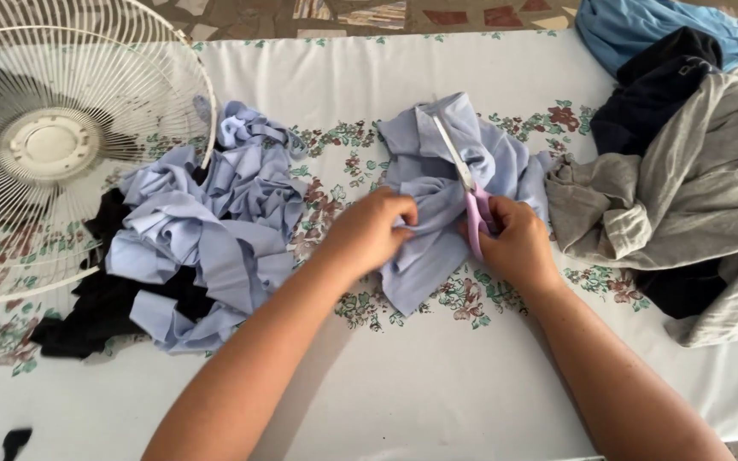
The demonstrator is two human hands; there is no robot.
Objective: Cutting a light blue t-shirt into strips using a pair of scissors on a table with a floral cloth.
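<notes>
Head view shows the right hand (514, 243) gripping purple scissors (468, 192); the left hand (369, 232) pinches the light blue cloth (437, 171) mid-surface. Keeping it taut should help a straight cut.

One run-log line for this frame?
left hand: gripping light blue garment | right hand: holding purple-handled scissors on it | left: blue strip pile

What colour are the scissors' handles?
Light purple handles on the scissors, held in the right hand; head view.
</notes>
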